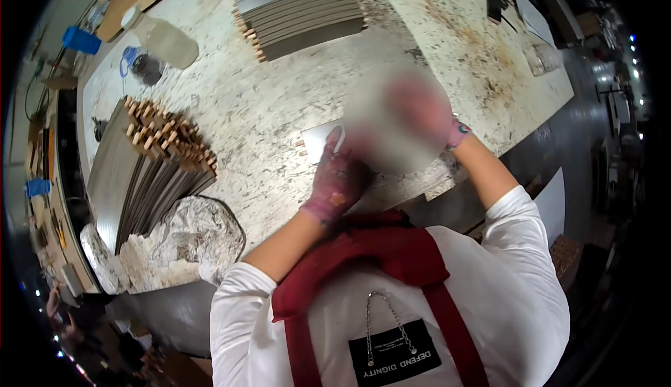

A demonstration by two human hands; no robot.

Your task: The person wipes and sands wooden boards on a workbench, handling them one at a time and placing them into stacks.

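My left hand, in a stained pink-purple glove, is closed at the near side of a flat grey panel with small wooden pegs at its left end. One finger lies along the panel's face; the others are partly covered by a round blurred patch. To the right is my right hand, gloved the same way and reaching leftward over the worktable. The same blur smears its fingers and whatever lies under them, along with the panel's right part.
At left stands a fanned stack of grey panels with wooden pegs, beside a crumpled stained cloth. A second panel stack lies at the far side. A cloudy plastic bottle and a dark blue-capped jar stand far left.
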